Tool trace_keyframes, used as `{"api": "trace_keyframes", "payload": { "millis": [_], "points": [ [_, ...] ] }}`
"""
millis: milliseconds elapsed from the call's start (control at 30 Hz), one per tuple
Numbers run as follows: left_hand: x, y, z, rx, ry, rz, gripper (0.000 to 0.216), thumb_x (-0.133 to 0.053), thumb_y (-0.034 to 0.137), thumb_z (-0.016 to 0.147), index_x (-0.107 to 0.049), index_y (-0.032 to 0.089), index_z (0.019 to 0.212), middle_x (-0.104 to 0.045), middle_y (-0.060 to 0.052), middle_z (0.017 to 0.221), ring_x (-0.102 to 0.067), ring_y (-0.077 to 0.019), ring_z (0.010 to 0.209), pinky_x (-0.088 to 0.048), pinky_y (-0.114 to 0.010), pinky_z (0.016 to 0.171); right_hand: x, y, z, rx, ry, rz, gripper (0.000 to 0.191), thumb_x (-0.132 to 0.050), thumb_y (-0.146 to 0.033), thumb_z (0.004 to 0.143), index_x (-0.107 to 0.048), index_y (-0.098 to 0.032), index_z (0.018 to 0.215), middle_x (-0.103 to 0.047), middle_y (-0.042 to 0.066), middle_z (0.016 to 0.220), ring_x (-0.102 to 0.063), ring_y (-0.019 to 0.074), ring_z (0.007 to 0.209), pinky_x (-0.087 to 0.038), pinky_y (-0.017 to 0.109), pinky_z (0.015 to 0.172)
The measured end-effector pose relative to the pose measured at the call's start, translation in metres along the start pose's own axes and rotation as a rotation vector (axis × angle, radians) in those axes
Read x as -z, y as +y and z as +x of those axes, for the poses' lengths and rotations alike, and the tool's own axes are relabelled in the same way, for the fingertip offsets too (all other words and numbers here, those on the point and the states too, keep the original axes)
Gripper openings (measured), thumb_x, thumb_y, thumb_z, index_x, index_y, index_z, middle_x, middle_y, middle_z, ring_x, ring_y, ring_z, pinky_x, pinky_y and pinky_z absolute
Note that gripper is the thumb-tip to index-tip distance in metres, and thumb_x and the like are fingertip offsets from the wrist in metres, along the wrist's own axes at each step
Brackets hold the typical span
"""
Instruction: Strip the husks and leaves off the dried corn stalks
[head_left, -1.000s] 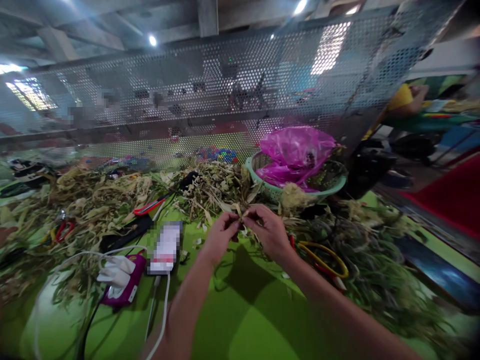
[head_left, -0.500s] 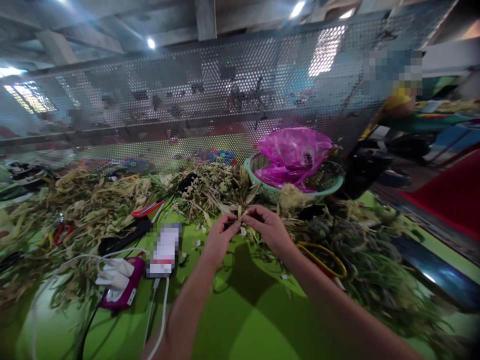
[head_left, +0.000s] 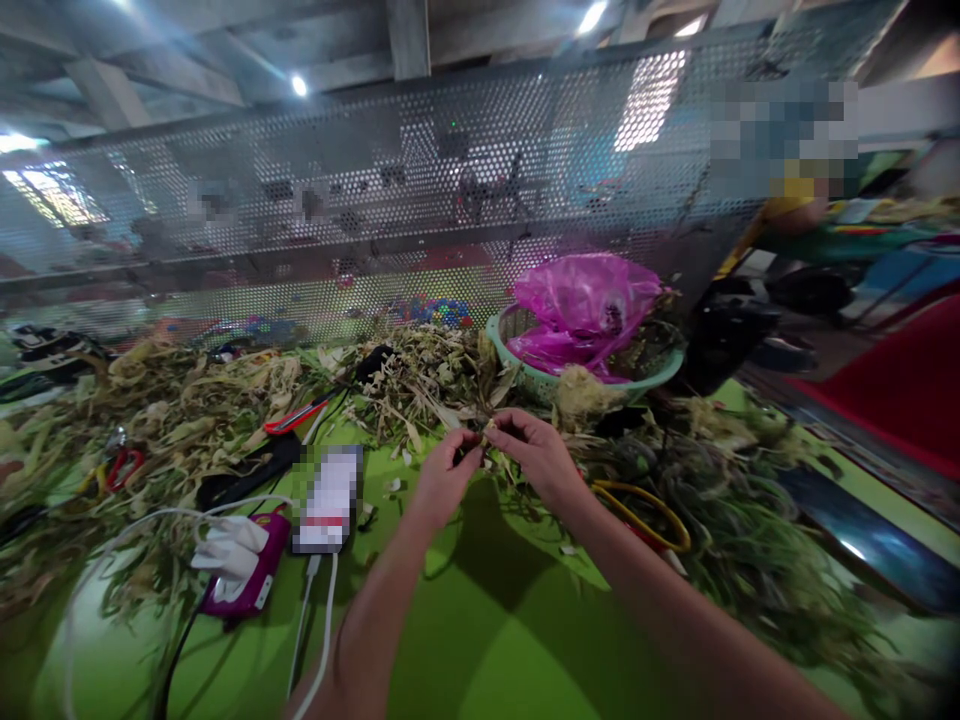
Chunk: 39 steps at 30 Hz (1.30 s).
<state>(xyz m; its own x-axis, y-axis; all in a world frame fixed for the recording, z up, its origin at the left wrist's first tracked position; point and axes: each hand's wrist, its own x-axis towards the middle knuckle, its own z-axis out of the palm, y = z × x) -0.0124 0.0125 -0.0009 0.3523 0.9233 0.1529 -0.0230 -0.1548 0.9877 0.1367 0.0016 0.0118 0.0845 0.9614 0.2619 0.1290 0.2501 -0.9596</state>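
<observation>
Close together above the green table (head_left: 450,640), both of my hands pinch at a small, pale piece of dried plant (head_left: 488,428). My left hand (head_left: 448,470) has thumb and forefinger closed at its left side. On the other side my right hand (head_left: 531,452) is closed too, its fingertips on the pale piece. Fingers cover most of it, so its exact kind is unclear. Just beyond the fingertips lies a heap of dried leaves and stems (head_left: 427,380). Small pale scraps are scattered on the table near my left hand.
A green basket (head_left: 525,378) with a pink plastic bag (head_left: 589,300) stands behind my right hand. At left are a phone (head_left: 328,500), a purple power strip (head_left: 247,585) with white cables, a red cutter (head_left: 295,416) and red-handled scissors (head_left: 124,468). Yellow-handled scissors (head_left: 652,510) lie right.
My fingertips have shifted slightly around the pale piece, which stood upright between them before and now shows less. The hands stay in nearly the same place.
</observation>
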Motion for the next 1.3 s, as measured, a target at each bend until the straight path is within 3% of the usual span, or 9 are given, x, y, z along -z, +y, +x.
{"api": "trace_keyframes", "payload": {
  "millis": [200,500,633,800,1067,1167,1300],
  "points": [
    [-0.001,-0.001,-0.002,-0.029,0.042,0.048,0.02,-0.062,0.037,0.08,-0.058,0.018,0.084,-0.058,-0.001,0.078,-0.049,-0.0137,0.072,-0.037,-0.024,0.067,0.0,0.0,-0.001,0.04,-0.009,-0.057,0.018,-0.066,-0.035,0.074,-0.059,-0.019,0.069,-0.052,-0.003,0.065,-0.047,0.0137,0.064,-0.037,0.026,0.062],
    [0.0,0.004,-0.003,0.123,0.059,-0.226,0.017,-0.064,0.033,0.076,-0.06,0.017,0.072,-0.048,0.003,0.063,-0.038,-0.0092,0.059,-0.028,-0.021,0.055,-0.002,-0.005,-0.002,-0.054,-0.04,0.109,0.021,-0.067,-0.038,0.073,-0.062,-0.018,0.067,-0.053,-0.002,0.065,-0.046,0.0128,0.064,-0.037,0.025,0.064],
    [0.001,0.003,-0.002,0.162,0.033,-0.284,0.012,-0.065,0.029,0.073,-0.062,0.017,0.073,-0.053,0.001,0.068,-0.042,-0.0094,0.061,-0.032,-0.021,0.057,-0.002,-0.008,-0.003,-0.058,-0.057,0.117,0.022,-0.067,-0.039,0.073,-0.062,-0.018,0.067,-0.052,-0.002,0.065,-0.046,0.0129,0.064,-0.036,0.025,0.063],
    [0.004,0.004,-0.001,0.115,-0.028,-0.182,0.01,-0.064,0.024,0.073,-0.063,0.017,0.08,-0.057,-0.001,0.074,-0.047,-0.0119,0.07,-0.037,-0.023,0.067,-0.001,-0.007,-0.002,-0.006,-0.06,0.063,0.022,-0.065,-0.038,0.075,-0.06,-0.018,0.069,-0.051,-0.002,0.066,-0.046,0.0132,0.065,-0.037,0.026,0.064],
    [0.001,-0.001,0.0,0.024,0.074,-0.105,0.016,-0.066,0.03,0.075,-0.061,0.016,0.08,-0.059,-0.001,0.075,-0.05,-0.0123,0.071,-0.04,-0.024,0.068,-0.003,0.003,-0.002,0.086,-0.017,-0.087,0.019,-0.065,-0.037,0.077,-0.062,-0.019,0.081,-0.057,0.0,0.073,-0.05,0.0151,0.069,-0.042,0.027,0.064],
    [0.001,-0.001,0.0,0.092,0.104,-0.218,0.025,-0.07,0.033,0.072,-0.062,0.017,0.089,-0.063,-0.002,0.081,-0.055,-0.0124,0.074,-0.043,-0.024,0.07,-0.001,0.001,-0.001,0.072,0.025,-0.081,0.02,-0.068,-0.038,0.074,-0.062,-0.019,0.079,-0.056,-0.001,0.07,-0.05,0.0146,0.067,-0.042,0.026,0.062],
    [0.003,0.002,0.0,0.218,0.059,-0.317,0.032,-0.071,0.038,0.072,-0.064,0.015,0.093,-0.065,-0.003,0.081,-0.056,-0.0114,0.069,-0.044,-0.024,0.067,0.002,-0.003,0.001,-0.021,0.089,0.106,0.024,-0.07,-0.041,0.072,-0.061,-0.019,0.076,-0.057,-0.001,0.069,-0.05,0.0133,0.064,-0.041,0.025,0.06]
  ]
}}
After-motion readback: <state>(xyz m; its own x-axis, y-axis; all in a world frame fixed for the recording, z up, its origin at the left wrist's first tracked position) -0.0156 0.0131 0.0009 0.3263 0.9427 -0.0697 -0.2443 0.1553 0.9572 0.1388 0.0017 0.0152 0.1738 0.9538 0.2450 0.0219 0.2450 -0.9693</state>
